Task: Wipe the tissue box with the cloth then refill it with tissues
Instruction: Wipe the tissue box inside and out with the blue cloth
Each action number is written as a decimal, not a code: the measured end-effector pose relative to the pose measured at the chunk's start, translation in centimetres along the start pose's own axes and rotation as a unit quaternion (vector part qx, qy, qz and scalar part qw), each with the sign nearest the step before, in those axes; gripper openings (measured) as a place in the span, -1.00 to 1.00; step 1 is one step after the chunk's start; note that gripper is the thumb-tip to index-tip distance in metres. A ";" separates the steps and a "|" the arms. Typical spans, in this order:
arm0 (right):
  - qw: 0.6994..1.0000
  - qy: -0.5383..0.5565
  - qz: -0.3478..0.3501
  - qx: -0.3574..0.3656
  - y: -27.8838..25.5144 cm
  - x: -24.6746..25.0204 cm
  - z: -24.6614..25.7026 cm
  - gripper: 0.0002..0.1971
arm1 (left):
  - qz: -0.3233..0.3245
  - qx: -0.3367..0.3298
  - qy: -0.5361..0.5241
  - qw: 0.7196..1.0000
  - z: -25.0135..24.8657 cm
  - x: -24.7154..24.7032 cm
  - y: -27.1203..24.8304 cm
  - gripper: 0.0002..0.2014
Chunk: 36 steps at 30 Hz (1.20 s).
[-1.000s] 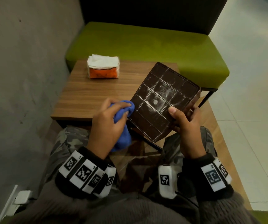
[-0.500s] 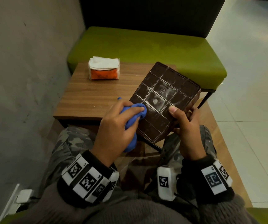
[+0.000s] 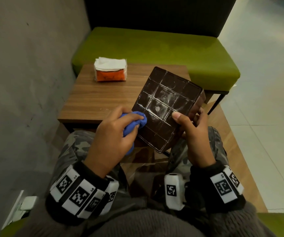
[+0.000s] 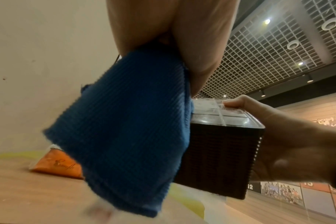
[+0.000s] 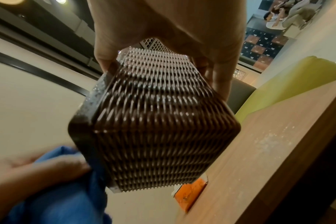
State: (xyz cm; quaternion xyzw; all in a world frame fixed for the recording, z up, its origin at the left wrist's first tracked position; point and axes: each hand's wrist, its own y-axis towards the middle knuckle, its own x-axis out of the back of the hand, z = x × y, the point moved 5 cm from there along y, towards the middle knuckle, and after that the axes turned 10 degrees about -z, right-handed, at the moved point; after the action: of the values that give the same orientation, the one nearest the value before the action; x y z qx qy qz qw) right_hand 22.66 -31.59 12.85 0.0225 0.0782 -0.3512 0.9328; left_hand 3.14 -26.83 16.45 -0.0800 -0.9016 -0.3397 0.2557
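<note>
A: where's the tissue box (image 3: 166, 106)?
B: we see it tilted above the worktop (image 3: 103, 94) edge, ribbed base facing up. right hand (image 3: 193, 134) grips its near corner, thumb on the base
A: left hand (image 3: 113, 139)?
B: fingers curled round the blue cloth (image 3: 132, 124), pressing it on the base's left edge. tissue pack (image 3: 110, 70) sits far on the worktop

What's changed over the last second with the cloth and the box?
The left hand has slid the blue cloth from beside the box's near-left edge onto its dusty gridded face, still gripping it. The right hand keeps its hold on the brown tissue box, tilted as before. The tissue pack has stayed on the table.
</note>
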 end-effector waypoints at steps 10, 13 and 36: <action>1.000 -0.006 -0.002 -0.007 0.5 0.0 0.7 -0.10 | -0.007 -0.003 -0.005 1.000 -0.1 -0.2 -0.1 -0.73; 1.000 -0.004 -0.005 -0.012 0.5 0.1 0.7 -0.09 | -0.002 0.000 -0.004 1.000 0.0 -0.1 -0.7 -0.74; 0.999 0.014 -0.004 -0.030 -1.5 -0.5 -0.1 -0.17 | -0.134 0.004 0.020 0.991 0.7 0.3 1.4 -0.79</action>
State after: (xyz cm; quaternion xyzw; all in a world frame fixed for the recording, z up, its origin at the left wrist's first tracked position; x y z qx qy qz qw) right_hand 21.32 -32.37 12.87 -0.0012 0.1018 -0.3518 0.9305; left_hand 3.02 -25.28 17.00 0.0488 -0.9003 -0.3689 0.2259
